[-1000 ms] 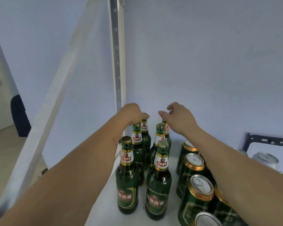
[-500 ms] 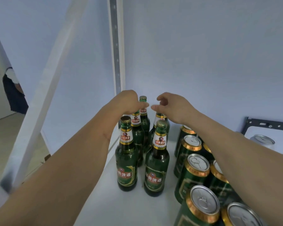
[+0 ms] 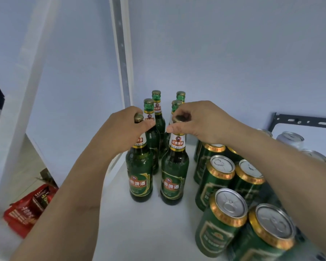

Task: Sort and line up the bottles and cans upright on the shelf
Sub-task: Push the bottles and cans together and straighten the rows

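Note:
Several green beer bottles stand upright in two rows on the white shelf. My left hand is closed around the neck of the front left bottle. My right hand grips the neck of the front right bottle. Behind them stand a middle left bottle, a back left bottle and two more on the right, the rear one partly hidden. Green cans with gold rims stand upright in rows to the right, partly under my right forearm.
A white shelf post rises behind the bottles and the back wall is close. Silver cans sit at the far right beside a black metal bracket. A red package lies on the floor to the left, below the shelf.
Both hands have come back from the rear bottles toward me and closed on the necks of the two front bottles. The camera has tipped down and nearer.

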